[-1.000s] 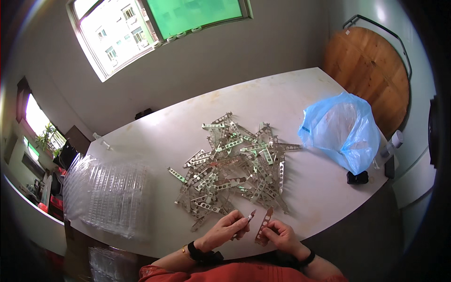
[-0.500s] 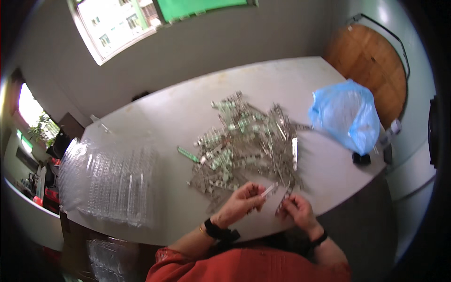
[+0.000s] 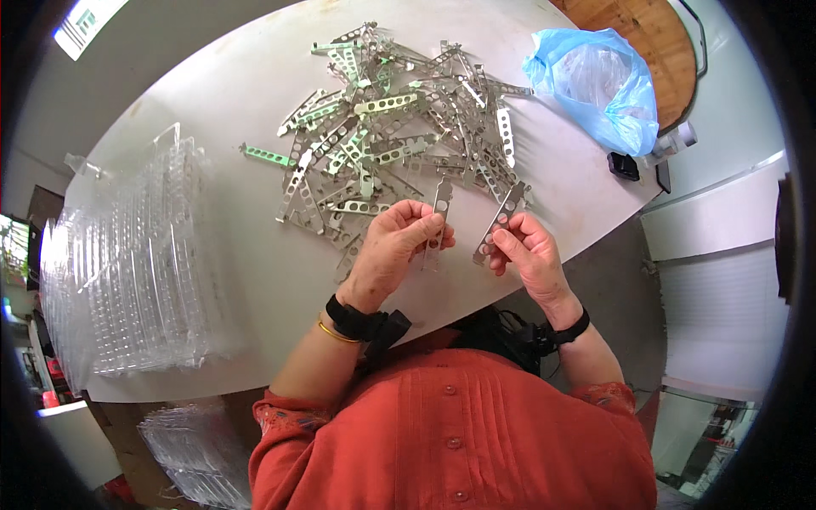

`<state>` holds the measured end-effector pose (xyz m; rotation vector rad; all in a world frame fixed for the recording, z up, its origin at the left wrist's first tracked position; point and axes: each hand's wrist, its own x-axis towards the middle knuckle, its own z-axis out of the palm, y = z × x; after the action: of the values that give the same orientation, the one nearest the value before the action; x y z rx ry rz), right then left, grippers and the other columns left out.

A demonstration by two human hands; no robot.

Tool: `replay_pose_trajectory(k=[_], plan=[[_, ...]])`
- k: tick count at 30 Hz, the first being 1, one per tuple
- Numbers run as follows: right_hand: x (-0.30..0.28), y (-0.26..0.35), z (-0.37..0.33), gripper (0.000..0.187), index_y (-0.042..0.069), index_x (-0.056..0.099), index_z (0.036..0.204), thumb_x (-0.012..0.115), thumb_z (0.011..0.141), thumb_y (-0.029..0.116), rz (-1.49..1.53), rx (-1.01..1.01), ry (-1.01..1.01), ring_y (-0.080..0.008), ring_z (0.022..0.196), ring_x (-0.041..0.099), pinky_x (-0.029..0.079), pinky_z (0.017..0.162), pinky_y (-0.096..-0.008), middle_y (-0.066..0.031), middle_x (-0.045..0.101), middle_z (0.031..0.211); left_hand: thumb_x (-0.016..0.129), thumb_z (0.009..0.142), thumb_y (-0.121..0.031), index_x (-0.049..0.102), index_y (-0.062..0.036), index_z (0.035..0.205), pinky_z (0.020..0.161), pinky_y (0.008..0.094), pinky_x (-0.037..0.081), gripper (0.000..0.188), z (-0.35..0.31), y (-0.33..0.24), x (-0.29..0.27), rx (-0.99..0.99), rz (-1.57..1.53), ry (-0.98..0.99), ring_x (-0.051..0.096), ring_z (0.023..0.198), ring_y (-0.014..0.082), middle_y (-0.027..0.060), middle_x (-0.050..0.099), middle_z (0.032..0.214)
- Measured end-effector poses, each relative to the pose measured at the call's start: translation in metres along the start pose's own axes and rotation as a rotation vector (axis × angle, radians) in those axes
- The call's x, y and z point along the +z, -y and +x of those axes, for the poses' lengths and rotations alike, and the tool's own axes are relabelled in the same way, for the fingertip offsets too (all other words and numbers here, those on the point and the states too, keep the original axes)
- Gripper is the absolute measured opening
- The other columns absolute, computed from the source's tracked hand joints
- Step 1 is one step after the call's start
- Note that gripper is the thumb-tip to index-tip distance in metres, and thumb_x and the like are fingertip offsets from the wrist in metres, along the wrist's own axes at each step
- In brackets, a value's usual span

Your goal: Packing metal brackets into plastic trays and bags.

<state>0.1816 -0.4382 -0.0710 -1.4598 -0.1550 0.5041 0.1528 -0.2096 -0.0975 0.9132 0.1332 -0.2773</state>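
Just over the near side of the table, my left hand [image 3: 398,246] pinches a slim metal bracket [image 3: 441,202] with round holes, held nearly upright between thumb and fingers. A second perforated metal bracket [image 3: 507,207] leans up to the right in my right hand [image 3: 529,253], gripped the same way. The two brackets are apart. Beyond both hands spreads a loose pile of the same metal brackets [image 3: 387,104], lying crosswise over one another, some with a green sheen. A single green-tinted bracket [image 3: 269,155] pokes out at the pile's left.
Clear plastic trays [image 3: 140,272] are stacked on the table's left, with more clear plastic trays [image 3: 200,450] lower down beside it. A blue plastic bag [image 3: 599,85] sits at the right edge, near a small black object [image 3: 623,167]. The white tabletop [image 3: 242,246] curves toward me.
The view has tipped downward, so the table sits higher and more of my red shirt shows. Both hands still hold brackets, which now stand more plainly upright.
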Motion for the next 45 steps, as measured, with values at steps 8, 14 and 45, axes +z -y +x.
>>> replay_pose_trajectory(k=[8,14,45], plan=[[0.027,0.030,-0.012,0.013,0.005,0.057,0.098,0.060,0.097,0.017,-0.104,-0.006,0.030,-0.0065,0.064,0.059,0.049,0.057,-0.0213,-0.0031,0.065,0.082,0.061,0.096,-0.016,0.060,-0.0023,0.096,0.069,0.0276,0.049,0.013,-0.008,-0.007,0.002,-0.033,-0.050,0.035,0.062,0.081,0.0143,0.0061,0.065,0.085],[0.036,0.028,-0.006,0.012,0.004,0.057,0.098,0.061,0.097,0.015,-0.109,0.050,0.070,-0.0056,0.062,0.058,0.049,0.055,-0.0201,-0.0028,0.064,0.080,0.063,0.095,-0.018,0.064,-0.0040,0.098,0.069,0.0251,0.049,0.014,-0.006,-0.003,-0.004,-0.086,-0.133,0.053,0.061,0.075,0.0113,0.0042,0.066,0.087],[0.045,0.024,0.004,0.012,0.003,0.057,0.096,0.060,0.096,0.014,-0.144,0.154,0.107,-0.0049,0.059,0.059,0.049,0.053,-0.0193,-0.0023,0.064,0.075,0.065,0.094,-0.019,0.064,-0.0044,0.099,0.067,0.0246,0.049,0.015,-0.003,-0.004,-0.008,-0.170,-0.231,0.041,0.061,0.073,0.0110,0.0027,0.066,0.086]])
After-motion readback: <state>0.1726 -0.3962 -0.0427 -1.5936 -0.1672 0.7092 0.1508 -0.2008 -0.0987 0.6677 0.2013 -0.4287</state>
